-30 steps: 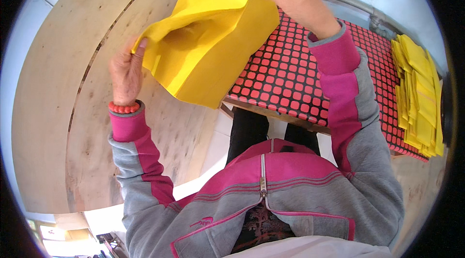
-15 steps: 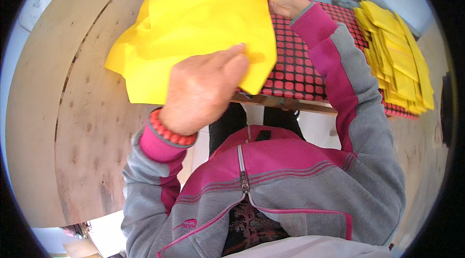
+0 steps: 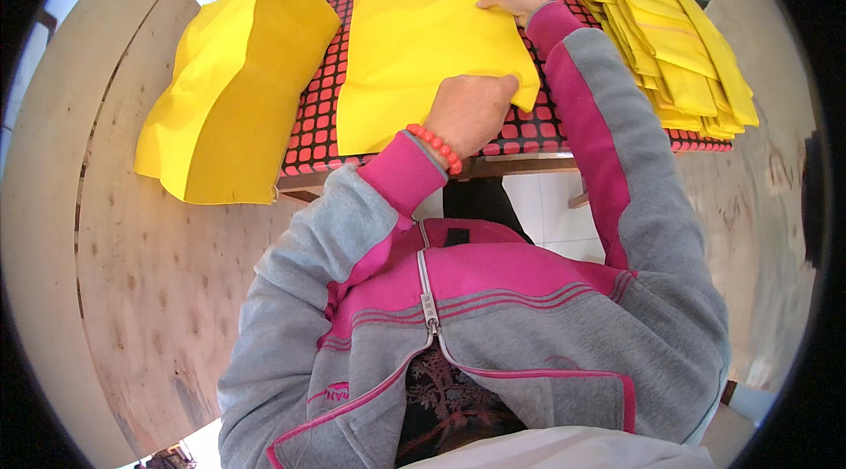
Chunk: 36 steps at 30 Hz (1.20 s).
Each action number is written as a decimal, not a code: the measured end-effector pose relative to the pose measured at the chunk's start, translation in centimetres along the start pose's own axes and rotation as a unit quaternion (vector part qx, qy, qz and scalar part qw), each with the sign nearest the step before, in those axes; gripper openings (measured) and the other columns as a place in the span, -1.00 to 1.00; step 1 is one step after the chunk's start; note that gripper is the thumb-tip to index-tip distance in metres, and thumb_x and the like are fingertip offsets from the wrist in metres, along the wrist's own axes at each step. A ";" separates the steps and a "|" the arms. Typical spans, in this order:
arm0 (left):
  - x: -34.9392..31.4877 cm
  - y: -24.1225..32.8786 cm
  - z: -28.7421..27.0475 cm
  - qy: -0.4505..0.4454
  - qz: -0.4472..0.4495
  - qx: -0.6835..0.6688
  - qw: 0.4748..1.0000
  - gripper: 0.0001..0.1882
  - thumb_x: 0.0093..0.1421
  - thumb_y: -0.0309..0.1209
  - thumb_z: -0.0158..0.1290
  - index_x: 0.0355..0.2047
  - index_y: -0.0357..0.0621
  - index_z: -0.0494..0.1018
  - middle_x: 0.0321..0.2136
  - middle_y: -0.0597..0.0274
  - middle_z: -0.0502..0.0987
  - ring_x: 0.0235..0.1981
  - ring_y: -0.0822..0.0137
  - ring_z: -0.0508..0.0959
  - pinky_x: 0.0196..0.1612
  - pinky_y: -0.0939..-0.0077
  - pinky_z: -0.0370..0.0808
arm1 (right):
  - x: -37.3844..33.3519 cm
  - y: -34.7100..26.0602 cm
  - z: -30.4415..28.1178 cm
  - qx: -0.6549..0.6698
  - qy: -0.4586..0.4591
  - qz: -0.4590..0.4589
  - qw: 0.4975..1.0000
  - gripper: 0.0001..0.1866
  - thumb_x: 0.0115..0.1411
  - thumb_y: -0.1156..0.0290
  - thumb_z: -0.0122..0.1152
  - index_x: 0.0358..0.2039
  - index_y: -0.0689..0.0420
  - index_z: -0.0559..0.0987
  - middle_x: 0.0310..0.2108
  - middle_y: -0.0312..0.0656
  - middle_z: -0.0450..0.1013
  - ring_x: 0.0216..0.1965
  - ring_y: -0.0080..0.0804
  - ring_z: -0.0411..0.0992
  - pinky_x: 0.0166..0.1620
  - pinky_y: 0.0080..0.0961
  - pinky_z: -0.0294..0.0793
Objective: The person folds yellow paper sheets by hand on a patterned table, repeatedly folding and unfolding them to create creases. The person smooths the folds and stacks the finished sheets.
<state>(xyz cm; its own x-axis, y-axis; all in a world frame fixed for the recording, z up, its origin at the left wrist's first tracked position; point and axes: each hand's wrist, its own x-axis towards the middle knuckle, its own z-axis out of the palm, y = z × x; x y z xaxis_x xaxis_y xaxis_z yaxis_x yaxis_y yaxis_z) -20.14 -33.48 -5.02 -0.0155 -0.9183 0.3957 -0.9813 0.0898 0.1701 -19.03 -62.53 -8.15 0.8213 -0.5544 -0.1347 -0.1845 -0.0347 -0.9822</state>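
The yellow cloth [image 3: 414, 55], lying flat on the red checked board [image 3: 317, 130], is best smoothed with the left hand [image 3: 467, 112] pressed open at its near edge while the right hand [image 3: 514, 0] pins its far corner.

A red-and-black checked mat [image 3: 326, 117] covers the table's far centre. A flat yellow sheet [image 3: 414, 55] fills its middle, pinned by the left hand [image 3: 471, 112] at the near edge and the right hand [image 3: 511, 2] at the far edge. Left, a heaped pile of yellow cloth [image 3: 233, 90] overhangs the mat. Right, a stack of folded yellow pieces [image 3: 670, 37] blocks that side. Narrow bare strips of mat run between sheet and piles.
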 end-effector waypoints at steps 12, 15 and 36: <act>1.7 -7.4 -5.1 -0.263 0.078 -0.378 0.884 -0.53 0.48 -0.15 -0.05 0.12 -0.33 0.50 0.04 -0.01 0.61 0.12 0.17 0.56 0.23 0.32 0.43 | 0.8 0.6 -2.8 -0.062 -0.026 -0.008 0.998 -0.53 0.16 0.43 0.41 0.04 0.37 0.54 -0.13 -0.06 0.61 -0.19 -0.31 0.62 -0.13 -0.37 0.64; 2.7 -12.6 -5.1 -0.049 -0.053 -0.283 0.956 -0.52 0.47 -0.11 -0.08 0.05 -0.30 0.55 -0.03 -0.04 0.62 0.08 0.12 0.58 0.20 0.37 0.44 | 1.2 1.1 -2.4 -0.102 0.040 -0.022 0.994 -0.52 0.03 0.36 0.50 -0.09 0.40 0.62 -0.21 -0.01 0.63 -0.24 -0.25 0.62 -0.16 -0.32 0.62; 3.2 -16.3 3.2 -0.084 -0.072 0.117 0.987 -0.03 0.27 0.37 -0.12 0.45 -0.07 0.13 0.47 -0.13 0.05 0.49 -0.09 0.03 0.37 -0.39 -0.01 | 2.6 0.5 -2.4 -0.056 0.083 -0.035 0.994 -0.55 0.20 0.20 0.41 -0.05 0.31 0.63 -0.18 -0.11 0.64 -0.25 -0.28 0.62 -0.17 -0.36 0.59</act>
<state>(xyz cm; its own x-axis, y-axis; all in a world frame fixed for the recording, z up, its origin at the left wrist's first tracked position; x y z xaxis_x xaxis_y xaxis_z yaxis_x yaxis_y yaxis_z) -4.78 -39.11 -9.38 0.1158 -0.9676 0.2242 -0.9927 -0.1202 -0.0062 -18.34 -66.00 -8.63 0.7355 -0.6766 -0.0350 -0.1971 -0.1643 -0.9665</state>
